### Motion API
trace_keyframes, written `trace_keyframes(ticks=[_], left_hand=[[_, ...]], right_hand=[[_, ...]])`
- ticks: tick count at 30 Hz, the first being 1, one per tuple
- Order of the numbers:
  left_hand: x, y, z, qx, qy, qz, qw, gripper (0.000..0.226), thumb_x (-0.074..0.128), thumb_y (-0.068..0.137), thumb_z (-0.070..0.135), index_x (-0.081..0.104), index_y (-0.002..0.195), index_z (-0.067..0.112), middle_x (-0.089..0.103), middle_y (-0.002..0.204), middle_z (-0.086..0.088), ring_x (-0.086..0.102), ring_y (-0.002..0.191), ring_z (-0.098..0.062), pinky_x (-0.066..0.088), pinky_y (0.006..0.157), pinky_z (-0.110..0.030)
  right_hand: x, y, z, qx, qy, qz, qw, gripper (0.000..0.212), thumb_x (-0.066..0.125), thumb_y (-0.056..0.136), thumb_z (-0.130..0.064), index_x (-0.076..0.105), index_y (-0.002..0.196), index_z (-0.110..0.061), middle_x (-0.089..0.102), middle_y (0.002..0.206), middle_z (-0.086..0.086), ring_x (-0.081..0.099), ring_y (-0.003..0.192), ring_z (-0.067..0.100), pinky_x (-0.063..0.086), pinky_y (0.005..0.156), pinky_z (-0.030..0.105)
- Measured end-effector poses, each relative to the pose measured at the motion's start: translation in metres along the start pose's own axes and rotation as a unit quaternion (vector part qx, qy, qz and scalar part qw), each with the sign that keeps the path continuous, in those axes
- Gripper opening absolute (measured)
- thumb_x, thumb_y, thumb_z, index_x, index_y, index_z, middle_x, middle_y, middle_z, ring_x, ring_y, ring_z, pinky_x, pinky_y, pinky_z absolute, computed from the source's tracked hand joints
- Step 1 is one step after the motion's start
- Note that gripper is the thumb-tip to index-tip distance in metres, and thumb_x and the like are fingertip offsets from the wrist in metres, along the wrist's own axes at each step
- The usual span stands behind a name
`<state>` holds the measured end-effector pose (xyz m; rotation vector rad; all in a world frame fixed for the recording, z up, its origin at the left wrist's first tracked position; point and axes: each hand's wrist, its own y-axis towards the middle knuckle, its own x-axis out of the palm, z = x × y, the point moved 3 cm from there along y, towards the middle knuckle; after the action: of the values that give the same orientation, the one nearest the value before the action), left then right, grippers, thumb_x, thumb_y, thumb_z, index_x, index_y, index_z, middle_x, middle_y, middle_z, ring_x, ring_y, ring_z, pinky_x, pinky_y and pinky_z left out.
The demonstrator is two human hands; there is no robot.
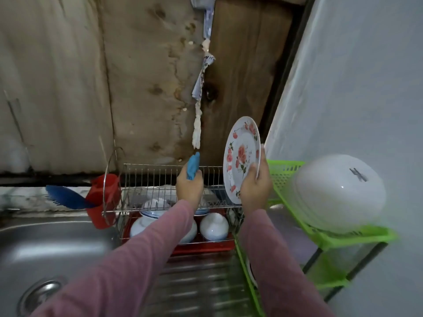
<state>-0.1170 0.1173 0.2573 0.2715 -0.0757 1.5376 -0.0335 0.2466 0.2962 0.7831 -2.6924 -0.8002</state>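
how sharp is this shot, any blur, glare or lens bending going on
Head view: the floral plate is fairly sharp and the blue cloth slightly soft; the pink sleeves and drainboard near the bottom edge are smeared. Wide-angle distortion tilts the green rack outward. A small glare spot sits on the white bowl; the light is soft, with no hard shadows.

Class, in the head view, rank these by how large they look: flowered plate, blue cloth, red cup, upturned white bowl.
1. white bowl, though it sits nearer the camera
2. plate
3. red cup, partly hidden, not far behind the plate
4. blue cloth
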Motion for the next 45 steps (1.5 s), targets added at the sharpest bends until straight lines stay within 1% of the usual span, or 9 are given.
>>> trace_keyframes(ticks=[5, 14, 19, 25, 28, 30, 33, 39, 45], left_hand=[[0.015, 0.008, -0.010, 0.014, 0.012, 0.020, 1.000, 0.043, 0.052, 0.098, 0.004, 0.051, 0.139, 0.016, 0.061, 0.120, -0.002, 0.057, 0.092, -0.002, 0.043, 0.082, -0.013], [0.025, 0.017, -0.030, 0.011, 0.042, 0.030, 0.999, 0.044, 0.052, 0.098, 0.004, 0.049, 0.140, 0.016, 0.063, 0.115, -0.002, 0.058, 0.093, -0.004, 0.044, 0.081, -0.013], [0.025, 0.012, -0.034, 0.015, 0.036, 0.030, 0.999, 0.040, 0.050, 0.097, 0.002, 0.053, 0.135, 0.017, 0.063, 0.102, 0.003, 0.059, 0.088, -0.008, 0.045, 0.067, -0.005], [0.019, -0.013, -0.024, 0.024, 0.002, 0.021, 0.999, 0.038, 0.053, 0.097, 0.003, 0.055, 0.132, 0.017, 0.065, 0.114, 0.000, 0.061, 0.109, -0.018, 0.051, 0.097, -0.029], [0.007, -0.029, -0.012, 0.027, -0.038, 0.040, 0.998, 0.033, 0.055, 0.097, 0.005, 0.057, 0.126, 0.022, 0.066, 0.117, -0.002, 0.061, 0.113, -0.017, 0.048, 0.103, -0.038], [-0.009, -0.041, -0.008, 0.020, -0.059, 0.050, 0.997, 0.031, 0.056, 0.097, 0.007, 0.057, 0.126, 0.018, 0.066, 0.115, -0.001, 0.063, 0.109, -0.015, 0.050, 0.102, -0.038], [-0.042, -0.062, -0.008, 0.005, -0.074, 0.056, 0.996, 0.030, 0.060, 0.096, 0.014, 0.059, 0.126, 0.014, 0.068, 0.115, -0.004, 0.065, 0.108, -0.020, 0.053, 0.098, -0.042], [-0.138, -0.118, -0.022, -0.031, -0.060, 0.084, 0.994, 0.030, 0.064, 0.094, 0.020, 0.061, 0.124, 0.022, 0.070, 0.111, 0.000, 0.068, 0.102, -0.015, 0.057, 0.089, -0.036], [-0.250, -0.174, -0.027, -0.095, -0.053, 0.164, 0.980, 0.025, 0.062, 0.095, 0.018, 0.063, 0.119, 0.013, 0.071, 0.096, -0.001, 0.069, 0.084, -0.013, 0.058, 0.073, -0.025]], right_hand=[[0.013, 0.021, 0.024, 0.010, -0.011, -0.030, 0.999, 0.049, 0.040, 0.104, -0.011, 0.047, 0.147, -0.033, 0.057, 0.136, -0.010, 0.053, 0.127, 0.007, 0.047, 0.109, 0.040], [0.015, 0.015, 0.054, 0.062, -0.047, -0.063, 0.995, 0.051, 0.042, 0.105, -0.009, 0.039, 0.152, -0.028, 0.054, 0.144, 0.005, 0.052, 0.131, 0.021, 0.039, 0.099, 0.018], [0.010, 0.017, 0.042, -0.014, -0.098, -0.073, 0.992, 0.060, 0.049, 0.104, -0.029, 0.024, 0.157, -0.019, 0.034, 0.159, 0.006, 0.032, 0.147, 0.022, 0.032, 0.118, 0.037], [0.014, -0.008, 0.015, -0.169, -0.152, -0.058, 0.972, 0.052, 0.049, 0.098, -0.033, 0.043, 0.143, -0.008, 0.043, 0.152, 0.012, 0.033, 0.145, 0.032, 0.030, 0.118, 0.048], [0.019, -0.032, 0.013, -0.181, -0.139, -0.115, 0.967, 0.052, 0.049, 0.099, -0.032, 0.045, 0.144, -0.006, 0.044, 0.152, 0.010, 0.028, 0.148, 0.023, 0.020, 0.123, 0.036], [0.021, -0.052, 0.013, -0.162, -0.129, -0.165, 0.964, 0.054, 0.047, 0.100, -0.035, 0.042, 0.146, -0.009, 0.042, 0.154, 0.008, 0.027, 0.148, 0.022, 0.018, 0.123, 0.032], [0.022, -0.085, 0.013, -0.112, -0.109, -0.228, 0.961, 0.058, 0.044, 0.100, -0.041, 0.035, 0.150, -0.013, 0.040, 0.155, 0.005, 0.030, 0.147, 0.022, 0.028, 0.120, 0.043], [0.029, -0.170, 0.013, -0.006, -0.088, -0.335, 0.938, 0.058, 0.040, 0.101, -0.053, 0.038, 0.148, -0.019, 0.043, 0.149, -0.002, 0.033, 0.134, 0.002, 0.029, 0.111, 0.026], [0.054, -0.287, -0.009, 0.103, -0.044, -0.426, 0.898, 0.054, 0.048, 0.098, -0.045, 0.045, 0.145, -0.018, 0.049, 0.146, -0.001, 0.045, 0.134, 0.011, 0.037, 0.108, 0.025]])
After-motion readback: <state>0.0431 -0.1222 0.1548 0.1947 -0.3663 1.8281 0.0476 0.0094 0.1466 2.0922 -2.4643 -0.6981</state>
